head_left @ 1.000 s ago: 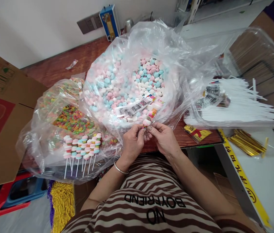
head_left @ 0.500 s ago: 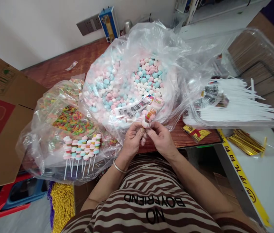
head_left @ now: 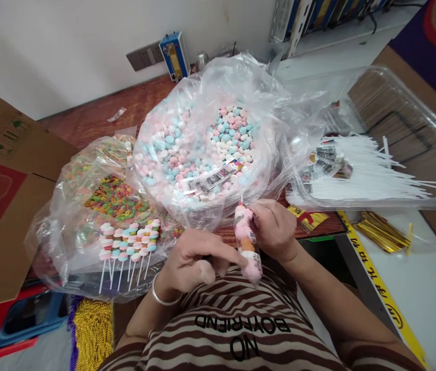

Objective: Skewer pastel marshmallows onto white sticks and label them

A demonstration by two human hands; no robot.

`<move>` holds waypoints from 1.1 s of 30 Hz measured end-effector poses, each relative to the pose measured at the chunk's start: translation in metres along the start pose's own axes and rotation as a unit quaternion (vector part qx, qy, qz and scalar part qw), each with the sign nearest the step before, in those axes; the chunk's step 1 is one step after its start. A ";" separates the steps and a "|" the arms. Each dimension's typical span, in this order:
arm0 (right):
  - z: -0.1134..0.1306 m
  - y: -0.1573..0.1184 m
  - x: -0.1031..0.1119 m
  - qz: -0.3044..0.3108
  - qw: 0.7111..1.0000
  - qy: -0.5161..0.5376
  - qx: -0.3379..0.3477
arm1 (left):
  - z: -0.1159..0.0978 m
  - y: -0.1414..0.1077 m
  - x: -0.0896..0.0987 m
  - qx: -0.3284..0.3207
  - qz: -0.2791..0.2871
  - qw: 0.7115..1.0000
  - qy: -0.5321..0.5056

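A wrapped candy skewer (head_left: pixel 247 242) of pink, orange and white pieces hangs in front of my shirt, its stick end up and its rounded end down. My right hand (head_left: pixel 274 226) is closed on its upper, stick end. My left hand (head_left: pixel 194 260) holds nothing; its index finger stretches out to touch the skewer's lower end, with the thumb apart. Left of my hands, several finished candy skewers (head_left: pixel 128 242) with white sticks lie in a row on a clear bag. A big clear bag of pink, blue and white candies (head_left: pixel 233 134) sits just beyond my hands.
A bag of colourful ring-shaped pieces (head_left: pixel 115 198) lies at the left beside a cardboard box (head_left: pixel 13 206). Printed strips (head_left: pixel 212 178) rest on the candy bag. To the right are a clear tray (head_left: pixel 399 203) of white sticks (head_left: pixel 364 170) and gold twist ties (head_left: pixel 383 232).
The wrapped skewer has turned from pointing away to hanging down towards me. My left hand has let go and moved left, index finger extended; my right hand keeps its hold.
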State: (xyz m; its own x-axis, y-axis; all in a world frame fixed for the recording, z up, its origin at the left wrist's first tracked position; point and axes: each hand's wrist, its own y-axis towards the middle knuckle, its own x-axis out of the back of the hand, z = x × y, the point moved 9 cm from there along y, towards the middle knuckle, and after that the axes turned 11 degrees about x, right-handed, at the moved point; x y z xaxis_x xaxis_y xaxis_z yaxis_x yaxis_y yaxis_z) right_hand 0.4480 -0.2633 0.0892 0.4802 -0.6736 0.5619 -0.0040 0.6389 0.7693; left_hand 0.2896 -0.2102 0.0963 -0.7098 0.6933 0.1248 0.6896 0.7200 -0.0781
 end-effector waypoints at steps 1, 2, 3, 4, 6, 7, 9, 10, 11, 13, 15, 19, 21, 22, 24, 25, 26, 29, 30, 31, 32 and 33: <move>0.001 0.001 0.001 0.007 1.000 -0.008 0.023 | -0.002 -0.003 -0.011 0.016 0.058 0.998 -0.008; 0.001 0.001 0.002 0.011 0.999 -0.012 0.042 | -0.005 -0.005 -0.019 0.020 0.100 0.995 -0.007; 0.001 0.002 0.004 0.014 0.998 -0.011 0.057 | -0.007 -0.005 -0.022 0.023 0.111 0.994 0.002; 0.001 0.003 0.005 0.020 0.998 -0.003 0.065 | -0.007 -0.002 -0.020 0.031 0.090 0.995 0.021; -0.002 0.006 0.005 0.042 0.997 0.028 0.066 | -0.004 0.004 -0.017 0.044 0.041 0.994 0.094; -0.003 0.008 0.005 0.055 0.996 0.043 0.060 | -0.001 0.007 -0.016 0.047 0.019 0.989 0.140; -0.001 0.012 0.007 0.074 0.994 0.060 0.051 | 0.006 0.013 -0.014 0.039 -0.020 0.973 0.226; 0.003 0.014 0.009 0.076 0.994 0.065 0.054 | 0.009 0.017 -0.011 0.029 -0.047 0.965 0.258; 0.009 0.016 0.011 0.072 0.993 0.073 0.060 | 0.012 0.021 -0.006 0.018 -0.083 0.956 0.282; 0.023 0.018 0.013 0.060 0.990 0.109 0.064 | 0.017 0.030 0.008 -0.001 -0.171 0.941 0.291; 0.034 0.015 0.007 0.064 0.981 0.179 0.027 | 0.021 0.037 0.023 -0.014 -0.243 0.943 0.228; 0.032 -0.004 -0.035 0.148 0.899 0.386 -0.142 | 0.015 0.055 0.024 -0.079 -0.170 0.981 0.058; 0.024 -0.010 -0.048 0.160 0.858 0.446 -0.198 | 0.005 0.057 0.009 -0.110 -0.068 0.988 0.079; 0.018 -0.009 -0.049 0.153 0.853 0.453 -0.210 | 0.002 0.055 0.002 -0.122 -0.028 0.985 0.116; 0.005 -0.002 -0.042 0.128 0.872 0.423 -0.209 | 0.001 0.051 -0.007 -0.143 0.007 0.968 0.207; 0.002 0.003 -0.036 0.114 0.890 0.395 -0.196 | 0.002 0.049 -0.009 -0.152 0.004 0.957 0.248; 0.002 0.009 -0.029 0.104 0.908 0.367 -0.174 | 0.003 0.049 -0.009 -0.160 -0.016 0.947 0.276; 0.019 0.018 -0.022 0.117 0.929 0.336 -0.101 | 0.006 0.050 0.009 -0.154 -0.160 0.933 0.283; 0.024 0.017 -0.026 0.132 0.923 0.350 -0.093 | 0.007 0.050 0.017 -0.149 -0.213 0.929 0.263; 0.028 0.014 -0.033 0.148 0.912 0.370 -0.099 | 0.007 0.049 0.024 -0.145 -0.254 0.927 0.236; 0.028 0.009 -0.042 0.160 0.898 0.392 -0.119 | 0.007 0.049 0.029 -0.145 -0.274 0.928 0.207; 0.026 0.004 -0.051 0.167 0.882 0.415 -0.148 | 0.007 0.050 0.031 -0.147 -0.270 0.934 0.181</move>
State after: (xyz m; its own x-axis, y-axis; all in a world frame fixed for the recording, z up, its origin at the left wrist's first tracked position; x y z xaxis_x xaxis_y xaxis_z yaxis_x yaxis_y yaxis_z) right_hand 0.4009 -0.2366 0.0715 0.9728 -0.0041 0.2315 -0.0965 0.9016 0.4217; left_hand 0.3006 -0.1525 0.0890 -0.9069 0.1381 0.3981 0.2930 0.8857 0.3603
